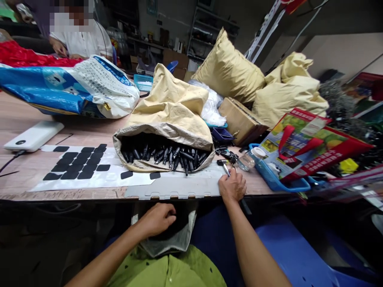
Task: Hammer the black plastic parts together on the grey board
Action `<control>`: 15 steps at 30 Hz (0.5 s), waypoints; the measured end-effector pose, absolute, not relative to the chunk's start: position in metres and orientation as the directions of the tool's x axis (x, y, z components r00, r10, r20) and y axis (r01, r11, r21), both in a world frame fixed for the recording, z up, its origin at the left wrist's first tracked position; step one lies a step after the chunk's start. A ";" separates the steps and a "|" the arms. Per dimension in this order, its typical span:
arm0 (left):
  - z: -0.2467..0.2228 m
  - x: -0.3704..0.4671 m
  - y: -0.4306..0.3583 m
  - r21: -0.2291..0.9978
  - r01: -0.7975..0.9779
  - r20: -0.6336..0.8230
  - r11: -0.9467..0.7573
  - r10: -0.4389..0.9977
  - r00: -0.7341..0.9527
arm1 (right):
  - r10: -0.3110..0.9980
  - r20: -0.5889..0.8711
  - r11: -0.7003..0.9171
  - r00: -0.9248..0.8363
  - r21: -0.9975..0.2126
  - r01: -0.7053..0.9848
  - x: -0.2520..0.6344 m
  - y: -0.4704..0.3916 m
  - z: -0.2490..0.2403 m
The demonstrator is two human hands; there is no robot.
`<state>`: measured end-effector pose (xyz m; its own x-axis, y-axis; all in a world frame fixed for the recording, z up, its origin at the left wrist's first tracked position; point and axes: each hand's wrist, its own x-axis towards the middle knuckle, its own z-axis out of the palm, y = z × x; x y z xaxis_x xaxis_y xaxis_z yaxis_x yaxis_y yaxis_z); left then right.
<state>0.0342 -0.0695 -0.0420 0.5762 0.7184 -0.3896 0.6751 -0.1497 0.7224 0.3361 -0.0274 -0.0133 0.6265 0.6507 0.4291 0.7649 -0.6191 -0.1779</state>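
Observation:
My right hand (pixel 232 185) is closed at the table's front edge around a hammer-like tool (pixel 226 169). Its silver shaft and black head stick out past the fingers, and a dark handle end shows below the hand. Over an open grey-white bag (pixel 184 239) in my lap, my left hand (pixel 161 218) has its fingers curled in; whatever they hold, if anything, is hidden. In front of me a beige sack (pixel 176 107) lies on its side, mouth towards me, with many black pen-like plastic parts (pixel 170 156) inside. A grey cardboard strip (pixel 179 189) lies along the edge.
Black rounded pads (pixel 74 165) lie on white sheet at left, near a white power bank (pixel 34 135). A blue-white bag (pixel 68 89) is behind them. On the right are a blue basket (pixel 269 179), a clear jar (pixel 247 161) and a red shopping bag (pixel 311 143). A person (pixel 86 42) sits opposite.

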 end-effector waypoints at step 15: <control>0.040 0.094 0.098 0.122 0.681 0.347 -0.722 0.674 0.652 | 0.660 0.423 -0.604 0.621 -0.192 0.773 0.337 -0.029 -0.012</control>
